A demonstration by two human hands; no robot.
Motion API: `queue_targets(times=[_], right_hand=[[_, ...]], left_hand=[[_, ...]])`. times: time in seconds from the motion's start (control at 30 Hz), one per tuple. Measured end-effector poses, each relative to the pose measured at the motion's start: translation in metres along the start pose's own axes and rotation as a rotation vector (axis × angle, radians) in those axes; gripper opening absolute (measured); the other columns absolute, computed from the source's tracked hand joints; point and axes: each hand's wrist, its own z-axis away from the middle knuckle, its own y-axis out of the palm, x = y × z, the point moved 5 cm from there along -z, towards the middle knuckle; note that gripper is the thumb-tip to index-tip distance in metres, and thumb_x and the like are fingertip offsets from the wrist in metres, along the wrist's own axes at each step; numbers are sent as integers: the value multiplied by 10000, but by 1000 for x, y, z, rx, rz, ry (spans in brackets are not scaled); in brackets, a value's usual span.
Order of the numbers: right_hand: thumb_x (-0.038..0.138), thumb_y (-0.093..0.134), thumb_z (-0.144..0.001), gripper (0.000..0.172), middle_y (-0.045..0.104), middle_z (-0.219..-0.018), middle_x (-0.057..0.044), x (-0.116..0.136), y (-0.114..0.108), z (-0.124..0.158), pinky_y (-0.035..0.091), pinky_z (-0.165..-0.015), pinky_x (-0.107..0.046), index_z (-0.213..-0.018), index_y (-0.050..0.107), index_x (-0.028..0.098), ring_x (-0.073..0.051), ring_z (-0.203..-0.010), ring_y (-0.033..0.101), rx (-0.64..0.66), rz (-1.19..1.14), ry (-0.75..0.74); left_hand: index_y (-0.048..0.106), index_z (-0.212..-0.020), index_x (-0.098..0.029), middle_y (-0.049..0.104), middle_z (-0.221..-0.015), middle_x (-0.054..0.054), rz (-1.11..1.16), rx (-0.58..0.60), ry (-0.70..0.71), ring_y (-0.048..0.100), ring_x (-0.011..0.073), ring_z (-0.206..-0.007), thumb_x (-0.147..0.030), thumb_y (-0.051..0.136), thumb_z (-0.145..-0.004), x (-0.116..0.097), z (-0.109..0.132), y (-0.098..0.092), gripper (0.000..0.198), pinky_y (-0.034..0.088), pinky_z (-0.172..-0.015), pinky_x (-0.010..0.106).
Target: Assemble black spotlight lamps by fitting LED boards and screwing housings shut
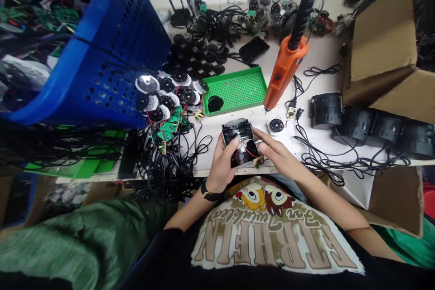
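tangled black cables [154, 163], could snag if tugged | left hand [220, 161]: fingers clamped on boxy, glossy black housing [245, 136] by white table [211, 129] edge | thin red wires [250, 149], looped loose, might get pinched | right hand [277, 156]: fingers at housing's right side, clamped or not, cannot tell | smooth orange screwdriver [282, 72], bumped if hands rise
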Motion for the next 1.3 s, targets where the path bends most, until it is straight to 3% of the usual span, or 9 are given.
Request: queue_targets(times=[0.17, 0.3, 0.4, 0.5, 0.67, 0.77, 0.9, 1.13, 1.3], right_hand=[[398, 788, -862, 747, 490, -1535, -147, 1, -9, 17, 599, -1006, -490, -1505, 417, 307, -242, -1090, 701, -118, 374, -259], [278, 747, -893, 558, 554, -1393, -150, -10, -2, 25, 659, -821, -397, -1388, 489, 274, -228, -1071, 691, -233, 483, -447], [167, 692, -919, 457, 662, -1174, -120, -8, 1, 34, 643, -753, -365, -1341, 547, 270, -217, -979, 708, -362, 661, -664], [151, 663, -934, 391, 736, -1036, -98, -2, 3, 38, 614, -699, -351, -1306, 614, 263, -206, -840, 714, -344, 787, -782], [125, 656, -934, 272, 773, -942, -70, 16, 2, 35, 581, -687, -315, -1179, 688, 239, -184, -798, 711, -350, 620, -719], [210, 635, -967, 191, 770, -939, -43, 15, 1, 25, 578, -702, -307, -1147, 689, 246, -159, -770, 703, -367, 335, -435], [374, 625, -981, 185, 717, -812, -8, 4, 7, 14, 505, -545, -275, -1066, 696, 226, -115, -561, 583, -281, 55, -113], [221, 583, -993, 357, 727, -1066, -85, 8, 4, 13, 573, -841, -380, -1343, 637, 256, -211, -931, 669, -237, 628, -440], [104, 491, -1000, 401, 690, -1153, -102, 14, -6, 13, 550, -753, -333, -1306, 677, 286, -178, -850, 628, -356, 921, -569]], left_hand=[[705, -978, -199, 757, -1037, 32, 80, -106, 8, 719, 211, -986, -406, 833, -789, -7, -5, -6, 309, 543, -983, 365], [692, -914, -199, 755, -1005, 30, 110, -131, 9, 715, 216, -1000, -415, 840, -785, -4, -8, -7, 292, 554, -971, 360], [694, -1001, -226, 754, -1126, 54, 73, -158, 31, 694, 263, -1136, -449, 823, -794, -1, -8, -8, 330, 558, -988, 391], [666, -1190, -273, 715, -1284, 65, 20, -161, 85, 655, 295, -1231, -474, 803, -813, -1, -7, -7, 449, 539, -1043, 447], [544, -1385, -312, 618, -1429, 79, -46, -142, 200, 591, 295, -1321, -474, 780, -848, -3, -4, -3, 609, 440, -1164, 495], [506, -1427, -319, 591, -1453, 85, -80, -117, 224, 564, 308, -1350, -481, 758, -865, -3, -3, -2, 636, 424, -1180, 510], [504, -1437, -311, 619, -1419, 89, -83, -117, 188, 595, 310, -1299, -491, 753, -860, -4, -4, -2, 653, 468, -1137, 510], [542, -1427, -290, 640, -1422, 75, -27, -146, 241, 608, 276, -1294, -470, 769, -852, -16, -6, -4, 644, 480, -1126, 438], [525, -1449, -335, 604, -1479, 67, -65, -132, 253, 560, 301, -1364, -466, 752, -878, -21, -5, -4, 628, 451, -1164, 478]])
